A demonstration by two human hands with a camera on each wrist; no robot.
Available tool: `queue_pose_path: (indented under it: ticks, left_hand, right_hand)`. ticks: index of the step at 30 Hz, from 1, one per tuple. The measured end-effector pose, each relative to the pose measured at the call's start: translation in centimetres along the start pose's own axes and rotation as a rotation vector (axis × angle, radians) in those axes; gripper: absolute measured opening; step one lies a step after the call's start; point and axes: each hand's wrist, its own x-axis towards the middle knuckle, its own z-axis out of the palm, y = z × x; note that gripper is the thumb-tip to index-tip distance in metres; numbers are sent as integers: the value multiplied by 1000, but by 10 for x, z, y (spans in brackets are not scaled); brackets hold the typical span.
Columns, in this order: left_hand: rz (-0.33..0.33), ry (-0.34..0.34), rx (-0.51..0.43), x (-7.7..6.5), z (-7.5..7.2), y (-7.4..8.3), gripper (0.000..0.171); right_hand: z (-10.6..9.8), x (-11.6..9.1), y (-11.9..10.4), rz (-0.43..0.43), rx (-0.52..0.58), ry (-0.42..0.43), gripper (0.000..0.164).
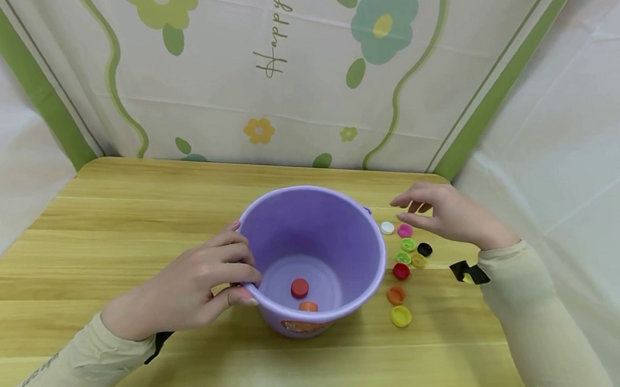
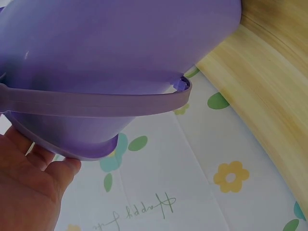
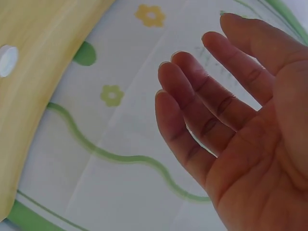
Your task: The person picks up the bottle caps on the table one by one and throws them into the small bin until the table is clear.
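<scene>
Wooden table [image 1: 128, 218] | nine caps [image 1: 401, 271] | one bucket [image 1: 318, 229], two inner caps [image 1: 299, 288] | left grip [image 1: 202, 279] clutching bucket | right grip [image 1: 446, 211] relaxed

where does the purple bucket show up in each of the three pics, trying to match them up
Head: the purple bucket is at the center, in the lower half, open top facing the camera.
Left wrist: its outer wall fills much of the upper left, with the handle crossing it.
Right wrist: not in it.
Shared landmark: the flower-printed cloth behind the table, visible in all three.
</scene>
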Motion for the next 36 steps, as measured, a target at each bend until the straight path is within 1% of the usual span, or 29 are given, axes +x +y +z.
queue_pose_path:
  ticks: [4, 8, 14, 17, 21, 25, 27, 29, 32, 36]
  left_hand:
    - [0, -5, 4, 0, 0, 0, 25]
    - [3, 0, 8, 0, 1, -1, 27]
    - [4, -2, 14, 0, 2, -2, 26]
    - [24, 13, 18, 0, 3, -2, 26]
    - [59, 43, 26, 1, 4, -4, 26]
    - [68, 47, 29, 2, 4, -4, 26]
    - [66, 44, 28, 1, 4, -4, 25]
    - [65, 43, 30, 1, 4, -4, 26]
    - [63, 41, 25, 1, 5, -4, 25]
    - [70, 45, 27, 2, 6, -4, 26]
  right_hand:
    - [14, -2, 16, 75, -13, -59, 22]
    - [28, -3, 28, 123, -9, -118, 24]
    - [49, -2, 48, 165, 31, -189, 23]
    - [57, -2, 61, 168, 45, -206, 23]
    - [63, -2, 78, 187, 33, -220, 24]
    - [66, -4, 94, 277, 19, -244, 29]
    - [67, -5, 100, 329, 27, -262, 34]
    - [69, -5, 104, 362, 35, -280, 38]
    - [72, -5, 108, 379, 37, -298, 39]
    - [78, -5, 112, 388, 31, -301, 36]
